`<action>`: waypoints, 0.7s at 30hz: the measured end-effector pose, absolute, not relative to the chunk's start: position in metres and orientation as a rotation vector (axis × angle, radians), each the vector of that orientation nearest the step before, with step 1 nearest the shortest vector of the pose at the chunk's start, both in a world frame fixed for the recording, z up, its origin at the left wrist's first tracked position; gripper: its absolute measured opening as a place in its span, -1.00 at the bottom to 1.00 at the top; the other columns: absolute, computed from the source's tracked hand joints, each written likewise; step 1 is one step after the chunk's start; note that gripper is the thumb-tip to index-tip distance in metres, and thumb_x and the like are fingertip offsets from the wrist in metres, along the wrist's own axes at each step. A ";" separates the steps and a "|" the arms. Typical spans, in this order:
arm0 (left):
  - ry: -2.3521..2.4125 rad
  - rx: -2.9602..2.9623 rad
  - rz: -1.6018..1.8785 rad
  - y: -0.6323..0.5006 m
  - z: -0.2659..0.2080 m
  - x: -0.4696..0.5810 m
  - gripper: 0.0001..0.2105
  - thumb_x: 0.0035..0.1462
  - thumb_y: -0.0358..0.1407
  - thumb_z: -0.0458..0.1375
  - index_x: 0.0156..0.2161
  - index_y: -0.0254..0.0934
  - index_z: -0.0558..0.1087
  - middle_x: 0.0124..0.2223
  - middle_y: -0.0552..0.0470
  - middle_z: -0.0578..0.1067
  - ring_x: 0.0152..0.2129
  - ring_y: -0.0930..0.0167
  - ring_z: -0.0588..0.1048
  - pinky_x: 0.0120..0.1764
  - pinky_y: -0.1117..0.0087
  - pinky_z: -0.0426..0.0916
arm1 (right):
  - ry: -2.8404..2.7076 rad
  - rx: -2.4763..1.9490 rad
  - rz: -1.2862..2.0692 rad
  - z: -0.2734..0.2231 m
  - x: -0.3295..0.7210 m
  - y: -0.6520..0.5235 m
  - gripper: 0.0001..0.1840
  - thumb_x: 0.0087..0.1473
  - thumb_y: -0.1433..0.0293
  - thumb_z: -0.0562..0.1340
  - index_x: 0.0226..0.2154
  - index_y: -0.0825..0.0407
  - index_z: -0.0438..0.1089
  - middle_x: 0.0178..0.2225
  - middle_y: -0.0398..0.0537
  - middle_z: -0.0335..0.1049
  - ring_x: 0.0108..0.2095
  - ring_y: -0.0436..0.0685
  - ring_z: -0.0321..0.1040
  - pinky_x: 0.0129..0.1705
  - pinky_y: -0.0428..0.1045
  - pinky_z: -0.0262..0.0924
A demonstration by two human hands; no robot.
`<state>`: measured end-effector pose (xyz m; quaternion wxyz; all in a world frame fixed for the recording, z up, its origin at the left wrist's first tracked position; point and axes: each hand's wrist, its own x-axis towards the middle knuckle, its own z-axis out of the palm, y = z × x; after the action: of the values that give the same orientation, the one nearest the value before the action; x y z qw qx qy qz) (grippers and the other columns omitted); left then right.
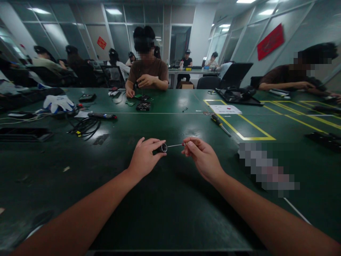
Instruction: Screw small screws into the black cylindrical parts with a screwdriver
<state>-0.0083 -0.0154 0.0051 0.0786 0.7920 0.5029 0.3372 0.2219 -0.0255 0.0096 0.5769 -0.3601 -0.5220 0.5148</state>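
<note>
My left hand [145, 156] is closed round a short black cylinder [164, 147], whose round, silver-rimmed end faces right. Most of its body is hidden by my fingers. Between the fingertips of my right hand [201, 156] is a thin metal rod [174, 145] with a small red part at the grip. The rod points left, and its far tip meets the cylinder's round end; I cannot tell whether it goes inside. Both hands are held above the green table [170, 206].
A yellow-and-black screwdriver [220, 124] lies beyond my right hand, near a white paper [225, 109]. Black cables [85, 128], a dark pen-like tool [102, 116] and white gloves [58, 104] are to the left. Across the table sits a person [147, 73] with circuit boards.
</note>
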 end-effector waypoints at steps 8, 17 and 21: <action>1.513 2.383 1.008 -0.015 0.005 -0.008 -0.63 0.22 -0.32 0.35 0.12 -0.06 0.54 0.11 0.01 0.60 0.09 0.20 0.52 0.31 -0.22 0.13 | -1.243 -0.833 1.208 0.009 0.221 -0.027 -0.77 0.17 0.16 0.39 -0.18 -0.07 0.57 -0.40 -0.17 0.44 -0.38 0.05 0.36 -0.25 0.02 0.26; 1.486 2.380 0.989 -0.015 0.005 -0.008 -0.63 0.25 -0.34 0.31 0.14 -0.06 0.53 0.15 0.00 0.58 0.13 0.21 0.51 0.35 -0.25 0.09 | -1.326 -0.890 1.101 0.015 0.215 -0.034 -0.67 0.15 0.06 0.39 -0.16 -0.07 0.55 -0.35 -0.12 0.47 -0.36 0.08 0.37 -0.26 0.03 0.28; 1.438 2.390 0.987 -0.016 0.006 -0.006 -0.66 0.27 -0.36 0.28 0.14 -0.08 0.53 0.16 -0.02 0.58 0.14 0.21 0.51 0.37 -0.27 0.05 | -1.378 -0.962 0.977 0.017 0.212 -0.040 -0.56 0.29 -0.02 0.21 -0.21 -0.04 0.59 -0.42 -0.09 0.45 -0.41 0.08 0.34 -0.31 0.04 0.25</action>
<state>-0.0065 -0.0161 0.0059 0.0913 0.8043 0.4841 0.3323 0.2117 -0.0405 0.0174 0.5637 -0.4086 -0.5857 0.4150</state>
